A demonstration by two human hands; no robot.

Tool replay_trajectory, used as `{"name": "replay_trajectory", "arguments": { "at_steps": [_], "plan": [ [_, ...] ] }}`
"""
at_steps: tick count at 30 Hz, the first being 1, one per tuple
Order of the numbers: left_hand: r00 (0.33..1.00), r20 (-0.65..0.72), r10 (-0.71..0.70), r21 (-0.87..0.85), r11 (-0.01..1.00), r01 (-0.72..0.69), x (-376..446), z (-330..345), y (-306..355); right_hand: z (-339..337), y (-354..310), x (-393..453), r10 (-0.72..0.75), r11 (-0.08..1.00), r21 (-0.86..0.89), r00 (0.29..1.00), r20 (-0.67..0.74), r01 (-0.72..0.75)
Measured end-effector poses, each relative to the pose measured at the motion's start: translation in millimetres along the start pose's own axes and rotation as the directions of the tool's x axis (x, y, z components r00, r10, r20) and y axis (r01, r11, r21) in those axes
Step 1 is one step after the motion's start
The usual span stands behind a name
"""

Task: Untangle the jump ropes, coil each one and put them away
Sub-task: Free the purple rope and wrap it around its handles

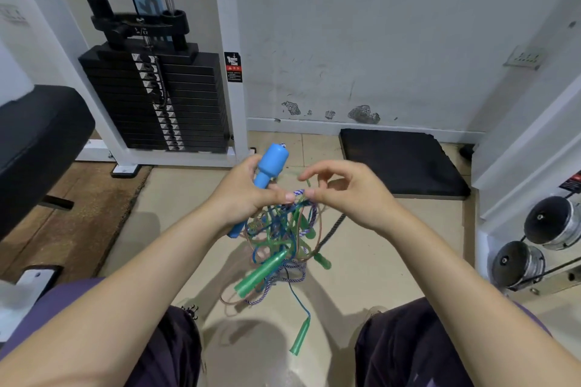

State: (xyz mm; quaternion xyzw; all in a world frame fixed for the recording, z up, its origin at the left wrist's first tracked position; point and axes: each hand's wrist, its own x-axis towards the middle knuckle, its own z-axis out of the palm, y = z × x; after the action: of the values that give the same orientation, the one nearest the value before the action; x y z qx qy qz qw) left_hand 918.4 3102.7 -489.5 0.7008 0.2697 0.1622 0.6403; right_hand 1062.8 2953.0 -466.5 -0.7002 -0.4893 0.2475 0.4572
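A tangle of jump ropes [279,236] hangs in the air between my knees, with green, blue, pink and blue-white braided cords knotted together. My left hand [242,195] grips a light blue handle [270,163] that points up and away from me. Its thumb and forefinger also pinch the braided cord [298,192]. My right hand [345,195] pinches the same braided cord right beside the left fingertips. Green handles [259,273] dangle below the knot, and one [300,338] hangs lowest, near the floor. A black rope piece [333,228] trails off to the right.
A black weight stack [157,104] in a white frame stands at the back left, with a black padded bench [37,141] at the left. A black mat [399,160] lies by the wall. Dumbbells [534,239] sit on a rack at the right. Beige tile floor [361,276] lies below.
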Motion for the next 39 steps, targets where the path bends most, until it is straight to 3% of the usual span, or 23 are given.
{"name": "replay_trajectory", "arguments": {
  "at_steps": [3,6,12,19,22,24,26,28,30,32,35,37,39],
  "plan": [
    [0.999,0.051,-0.008,-0.123,0.992,0.015,-1.7,4.2,1.3,10.5,3.4,0.6,0.022,0.984,-0.176,0.997,0.068,-0.010],
    [0.996,0.092,0.010,-0.170,0.985,0.006,-2.3,3.8,2.5,10.2,2.4,1.5,0.035,0.999,-0.012,0.999,0.010,-0.035],
    [0.975,0.216,-0.042,0.154,0.988,0.009,-3.1,8.9,-12.3,-1.3,-6.6,-1.4,0.088,0.908,0.419,0.989,-0.116,-0.031],
    [0.984,0.141,-0.110,0.388,0.921,0.048,1.5,0.3,-5.7,-7.5,1.1,-2.9,0.139,0.876,0.479,0.982,-0.125,-0.063],
    [0.995,0.070,-0.076,0.327,0.944,0.049,2.3,-4.9,-4.2,-13.3,2.7,-2.9,0.210,0.819,0.564,0.970,-0.123,-0.106],
    [0.998,0.039,-0.052,0.217,0.975,0.043,3.2,-8.1,-3.5,-18.9,3.2,-2.1,0.246,0.851,0.509,0.955,-0.167,-0.130],
    [0.999,0.013,-0.045,0.122,0.992,0.043,3.2,-10.1,-4.0,-21.2,4.5,-2.9,0.190,0.946,0.300,0.961,-0.199,-0.125],
    [0.999,-0.036,-0.037,0.100,0.994,0.041,4.1,-12.2,-6.3,-17.6,4.6,-4.7,0.158,0.984,0.107,0.977,-0.142,-0.143],
    [0.995,-0.096,-0.026,0.157,0.987,0.041,5.6,-15.9,-7.6,-13.8,6.8,-4.8,0.165,0.986,0.052,0.983,-0.083,-0.161],
    [0.995,-0.095,-0.016,0.257,0.966,0.040,4.4,-18.7,-7.2,-14.6,5.1,-3.9,0.150,0.982,0.127,0.984,-0.095,-0.138],
    [0.999,-0.043,-0.007,0.414,0.910,0.024,-0.4,-16.1,-5.7,-19.8,2.0,-2.1,0.157,0.904,0.422,0.968,-0.198,-0.060],
    [0.998,-0.067,-0.020,0.426,0.904,0.047,-0.7,-15.0,-7.1,-21.8,-0.1,-1.2,0.214,0.780,0.624,0.957,-0.195,-0.047],
    [0.993,-0.108,-0.041,0.341,0.937,0.076,2.1,-17.2,-8.3,-23.0,1.2,0.5,0.245,0.731,0.677,0.957,-0.154,-0.078]
  ]
}}
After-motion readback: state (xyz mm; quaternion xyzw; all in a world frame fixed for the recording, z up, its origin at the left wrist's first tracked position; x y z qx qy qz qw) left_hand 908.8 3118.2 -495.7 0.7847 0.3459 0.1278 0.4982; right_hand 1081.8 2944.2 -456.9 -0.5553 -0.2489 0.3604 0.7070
